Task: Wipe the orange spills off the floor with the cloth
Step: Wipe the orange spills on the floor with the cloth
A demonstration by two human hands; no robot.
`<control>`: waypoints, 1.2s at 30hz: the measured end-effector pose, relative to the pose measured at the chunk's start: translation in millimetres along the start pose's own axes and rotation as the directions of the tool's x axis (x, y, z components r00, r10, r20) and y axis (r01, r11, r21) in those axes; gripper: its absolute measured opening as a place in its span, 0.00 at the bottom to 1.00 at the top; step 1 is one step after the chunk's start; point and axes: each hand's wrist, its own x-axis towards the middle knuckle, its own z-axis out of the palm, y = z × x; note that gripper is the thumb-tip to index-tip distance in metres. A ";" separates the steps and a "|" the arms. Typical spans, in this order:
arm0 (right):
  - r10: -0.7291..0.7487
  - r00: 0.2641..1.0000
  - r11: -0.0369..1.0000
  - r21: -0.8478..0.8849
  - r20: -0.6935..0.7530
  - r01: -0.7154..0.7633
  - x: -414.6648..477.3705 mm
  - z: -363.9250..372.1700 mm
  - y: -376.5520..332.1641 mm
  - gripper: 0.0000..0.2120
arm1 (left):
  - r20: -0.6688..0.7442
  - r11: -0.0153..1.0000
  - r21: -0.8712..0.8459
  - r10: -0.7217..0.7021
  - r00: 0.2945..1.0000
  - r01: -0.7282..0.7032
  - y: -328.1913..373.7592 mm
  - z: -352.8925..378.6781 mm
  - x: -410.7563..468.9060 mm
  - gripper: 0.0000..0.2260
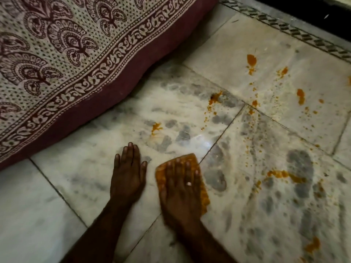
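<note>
An orange-stained cloth (191, 158) lies flat on the white marble floor (247, 205) near the bottom centre. My right hand (180, 188) presses on it with straight fingers, covering most of it. My left hand (128, 173) rests flat on the bare tile just left of the cloth. Orange spills dot the floor: a small blot (156, 127) ahead of my left hand, a splash (214, 100) farther up, streaks (284, 175) to the right of the cloth, and more blots (251, 60) toward the far right.
A mattress with a maroon patterned bedcover (66, 73) fills the upper left and overhangs the floor. A patterned border strip (284, 27) and a dark threshold run along the top right. Another orange patch (313, 245) lies at the lower right.
</note>
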 end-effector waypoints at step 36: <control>0.140 0.973 0.990 -0.042 0.181 -0.135 181.0 6.8 52.2 0.31 | -0.051 0.994 -0.078 -0.086 0.995 0.081 -0.4 -2.1 1.1 0.27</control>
